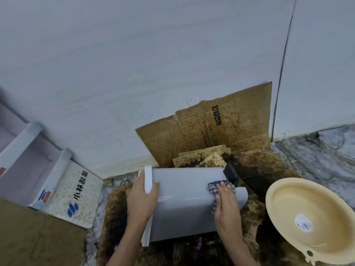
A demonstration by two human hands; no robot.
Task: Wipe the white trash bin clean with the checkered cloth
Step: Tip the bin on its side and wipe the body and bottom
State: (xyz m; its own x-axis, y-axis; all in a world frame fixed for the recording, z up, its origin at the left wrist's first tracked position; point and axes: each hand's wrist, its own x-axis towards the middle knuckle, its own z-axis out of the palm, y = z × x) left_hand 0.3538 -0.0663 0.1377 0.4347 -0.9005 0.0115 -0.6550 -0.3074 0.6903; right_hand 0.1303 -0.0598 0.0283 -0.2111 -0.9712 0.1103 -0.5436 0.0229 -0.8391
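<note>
The white trash bin lies on its side on stained cardboard, its rim to the left and its base to the right. My left hand grips the rim, thumb on the bin's side. My right hand presses the blue-and-white checkered cloth flat against the bin's side near the base. Most of the cloth is hidden under my palm. A black pedal part sticks out at the bin's base.
A cream plastic basin stands at the right. Stained cardboard leans on the wall behind the bin. A white printed box lies at the left, a brown surface at the bottom left.
</note>
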